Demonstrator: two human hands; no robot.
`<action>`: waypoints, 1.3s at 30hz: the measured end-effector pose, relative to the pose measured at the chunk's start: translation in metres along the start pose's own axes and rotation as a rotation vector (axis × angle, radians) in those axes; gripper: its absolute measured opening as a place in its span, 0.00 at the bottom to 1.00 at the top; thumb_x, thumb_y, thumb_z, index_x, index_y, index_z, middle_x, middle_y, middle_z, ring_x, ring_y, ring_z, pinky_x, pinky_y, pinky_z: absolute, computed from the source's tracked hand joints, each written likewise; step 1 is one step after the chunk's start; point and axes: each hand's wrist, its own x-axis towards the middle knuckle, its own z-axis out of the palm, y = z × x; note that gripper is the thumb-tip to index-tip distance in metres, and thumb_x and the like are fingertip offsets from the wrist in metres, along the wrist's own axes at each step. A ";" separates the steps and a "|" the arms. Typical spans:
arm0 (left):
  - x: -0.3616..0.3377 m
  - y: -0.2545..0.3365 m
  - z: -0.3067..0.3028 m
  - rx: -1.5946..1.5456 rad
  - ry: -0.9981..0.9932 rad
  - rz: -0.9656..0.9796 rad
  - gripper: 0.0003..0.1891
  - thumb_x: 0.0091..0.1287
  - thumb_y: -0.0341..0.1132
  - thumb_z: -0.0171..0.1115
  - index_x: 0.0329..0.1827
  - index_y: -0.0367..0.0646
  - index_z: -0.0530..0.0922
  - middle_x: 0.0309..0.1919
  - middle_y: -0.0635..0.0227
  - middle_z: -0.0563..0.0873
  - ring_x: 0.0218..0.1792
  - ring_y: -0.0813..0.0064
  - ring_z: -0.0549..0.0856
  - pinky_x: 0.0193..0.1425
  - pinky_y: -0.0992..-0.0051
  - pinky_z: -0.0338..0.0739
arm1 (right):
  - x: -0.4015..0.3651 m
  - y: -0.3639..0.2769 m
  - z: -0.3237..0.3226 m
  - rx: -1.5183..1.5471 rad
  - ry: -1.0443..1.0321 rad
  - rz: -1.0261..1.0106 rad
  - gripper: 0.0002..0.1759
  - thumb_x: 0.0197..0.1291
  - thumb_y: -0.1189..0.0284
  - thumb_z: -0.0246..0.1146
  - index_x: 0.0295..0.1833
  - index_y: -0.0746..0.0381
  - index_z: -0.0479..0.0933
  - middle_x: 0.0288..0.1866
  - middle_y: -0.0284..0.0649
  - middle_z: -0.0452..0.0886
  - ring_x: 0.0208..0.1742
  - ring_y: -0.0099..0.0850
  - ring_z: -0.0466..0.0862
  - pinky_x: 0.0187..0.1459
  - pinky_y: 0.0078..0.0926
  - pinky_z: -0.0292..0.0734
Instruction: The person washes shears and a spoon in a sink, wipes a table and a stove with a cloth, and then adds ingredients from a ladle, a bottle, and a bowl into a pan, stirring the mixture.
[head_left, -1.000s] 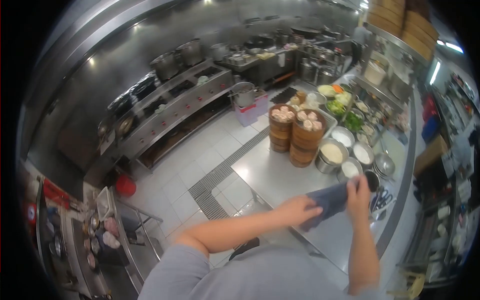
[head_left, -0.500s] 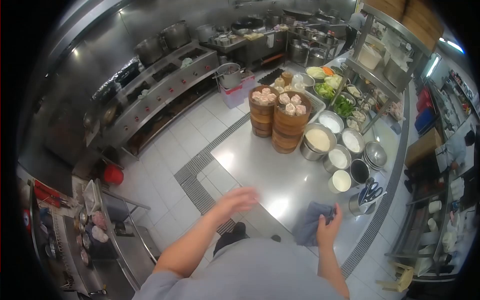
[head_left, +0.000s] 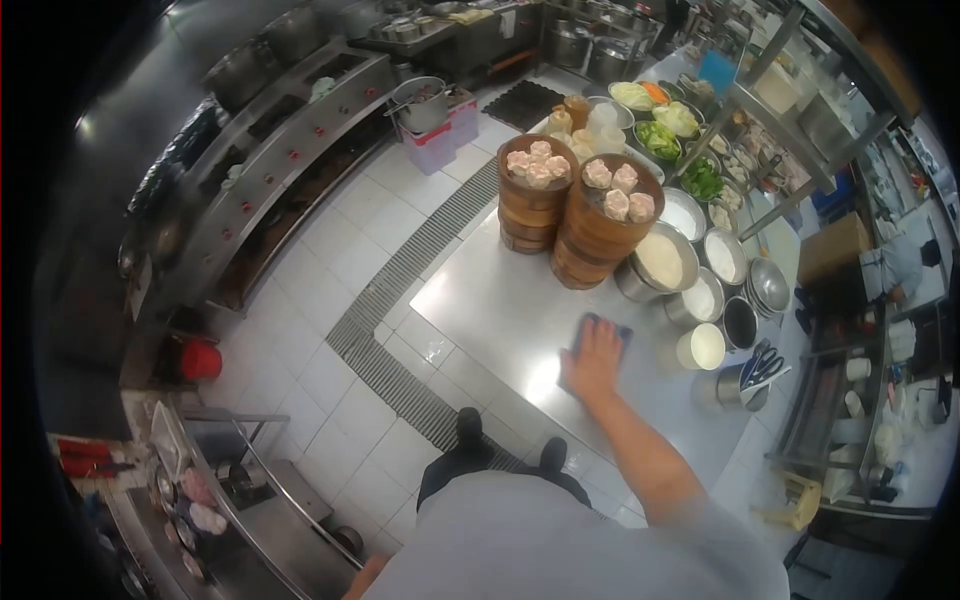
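My right hand (head_left: pixel 597 358) holds a folded blue-grey cloth (head_left: pixel 622 338) down against the steel worktable (head_left: pixel 470 290). The fingers point away from me over the cloth, which hides part of their grip. Only a sliver of my left hand or wrist (head_left: pixel 368 577) shows beside my body at the bottom edge; its fingers are hidden. Beyond the cloth stand two stacks of bamboo steamers, a left stack (head_left: pixel 528 212) and a right stack (head_left: pixel 595 245), with pale pink dumplings (head_left: pixel 538 163) on top.
Right of the cloth are a cream-filled container (head_left: pixel 701 346), bowls of white powder (head_left: pixel 697 299) and a metal pot (head_left: pixel 735 390) with scissors. Vegetable bowls (head_left: pixel 657 140) line the back. A stove (head_left: pixel 290 155) stands left, and another person (head_left: pixel 895 270) is at far right.
My right hand has moved forward and left, bringing the cloth from the near right of the table to its middle. My left hand has dropped back to my side. The view has shifted.
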 end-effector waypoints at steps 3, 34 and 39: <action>-0.003 0.009 -0.042 -0.342 0.126 -0.046 0.24 0.71 0.45 0.61 0.63 0.39 0.80 0.57 0.51 0.85 0.57 0.56 0.84 0.60 0.60 0.78 | 0.058 -0.085 0.018 0.069 -0.013 -0.169 0.47 0.64 0.52 0.63 0.80 0.67 0.57 0.83 0.60 0.53 0.85 0.54 0.49 0.82 0.54 0.41; 0.075 0.404 -0.142 0.411 0.120 0.684 0.24 0.74 0.41 0.60 0.66 0.31 0.76 0.55 0.48 0.87 0.54 0.54 0.86 0.57 0.62 0.79 | -0.300 0.300 -0.063 0.306 0.469 0.427 0.29 0.57 0.78 0.58 0.67 0.64 0.76 0.75 0.57 0.68 0.76 0.56 0.66 0.75 0.54 0.62; 0.000 0.489 -0.116 0.392 0.176 0.724 0.30 0.74 0.47 0.60 0.68 0.29 0.75 0.62 0.42 0.83 0.64 0.52 0.82 0.66 0.63 0.76 | -0.260 0.378 -0.071 0.588 0.727 0.661 0.27 0.57 0.81 0.57 0.65 0.66 0.77 0.68 0.56 0.76 0.70 0.54 0.74 0.71 0.44 0.69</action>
